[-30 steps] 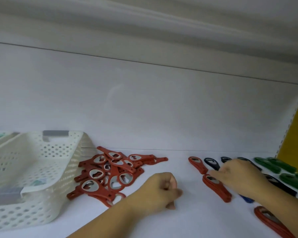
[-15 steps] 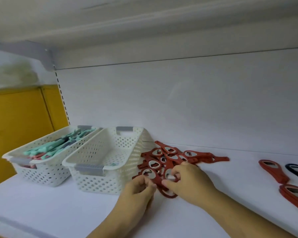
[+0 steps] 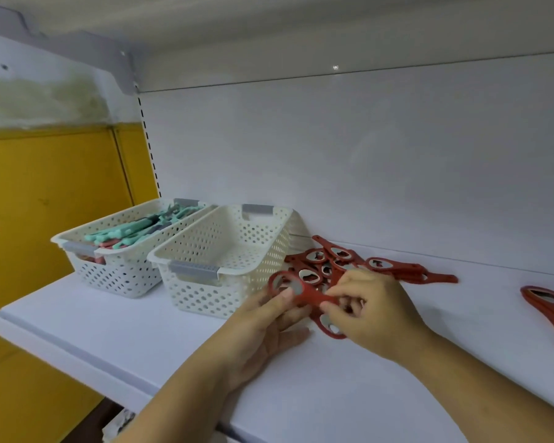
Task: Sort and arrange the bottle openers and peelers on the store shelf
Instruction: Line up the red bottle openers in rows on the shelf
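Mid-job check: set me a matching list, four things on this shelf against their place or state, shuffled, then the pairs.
1. left basket
2. right basket
3. opener pile
4. single red opener

a. held by left hand and right hand
b. loose on the shelf
c. holds teal peelers
d. between other basket and pile

Pairs: 1-c, 2-d, 3-b, 4-a

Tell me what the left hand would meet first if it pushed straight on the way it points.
The left hand would probably reach the red opener pile beyond the opener it holds; depth is unclear.
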